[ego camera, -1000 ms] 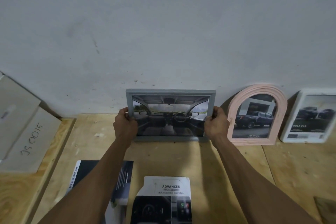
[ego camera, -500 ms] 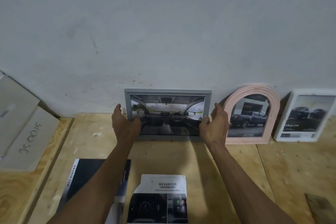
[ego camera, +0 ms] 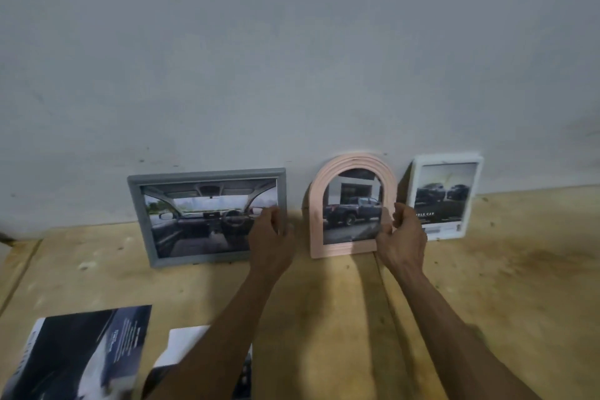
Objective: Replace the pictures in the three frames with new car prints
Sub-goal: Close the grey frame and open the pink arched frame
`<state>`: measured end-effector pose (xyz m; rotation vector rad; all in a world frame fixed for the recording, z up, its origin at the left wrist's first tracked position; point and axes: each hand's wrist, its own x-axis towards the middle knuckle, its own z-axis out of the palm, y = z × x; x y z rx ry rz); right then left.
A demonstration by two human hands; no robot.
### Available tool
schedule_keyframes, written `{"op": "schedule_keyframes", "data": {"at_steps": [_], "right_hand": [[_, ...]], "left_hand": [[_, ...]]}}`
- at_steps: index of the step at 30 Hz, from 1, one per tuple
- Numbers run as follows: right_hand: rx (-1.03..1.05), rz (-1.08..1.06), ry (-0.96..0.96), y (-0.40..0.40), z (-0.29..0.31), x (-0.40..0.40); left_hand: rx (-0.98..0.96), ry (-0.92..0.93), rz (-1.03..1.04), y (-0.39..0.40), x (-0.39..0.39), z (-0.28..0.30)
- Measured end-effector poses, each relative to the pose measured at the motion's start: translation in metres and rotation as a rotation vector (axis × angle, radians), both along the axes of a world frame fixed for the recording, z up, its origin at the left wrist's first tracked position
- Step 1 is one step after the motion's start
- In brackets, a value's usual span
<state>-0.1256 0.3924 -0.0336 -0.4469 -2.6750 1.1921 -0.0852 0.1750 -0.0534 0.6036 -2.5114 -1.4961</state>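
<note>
Reaching now toward pink arched frame (ego camera: 352, 208), middle of row against wall (ego camera: 292, 58). Both hands have left grey frame (ego camera: 207, 216), which stands leaning left of arch, car-interior print inside. Right hand (ego camera: 402, 239) grasps arch's right edge; left hand (ego camera: 271, 243) hovers between grey frame and arch, fingers loosely curled, holding nothing. White frame (ego camera: 444, 196) right of arch. Grey frame looks done; arch seemingly next.

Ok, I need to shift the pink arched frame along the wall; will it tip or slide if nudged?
The pink arched frame stands near upright against the wall on a narrow bottom edge, so a nudge high up could probably tip it. The bare wooden table looks smooth, so it may slide. Right hand at its edge should steady it.
</note>
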Motion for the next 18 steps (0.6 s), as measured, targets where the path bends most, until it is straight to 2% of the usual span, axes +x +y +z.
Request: {"op": "schedule_keyframes", "data": {"at_steps": [7,13,18], "right_hand": [[-0.061,0.169,-0.207,0.032,-0.015,-0.032],[-0.091,0.366,-0.208,0.046,-0.034,-0.049],[-0.218,0.386,-0.17,0.058,-0.03,-0.04]], "left_hand": [[-0.079,-0.279,-0.092,0.068,-0.029,-0.022],[-0.103,-0.236,0.066,0.086,-0.036,-0.038],[-0.064,-0.242,0.177,0.099,-0.023,-0.029]]}}
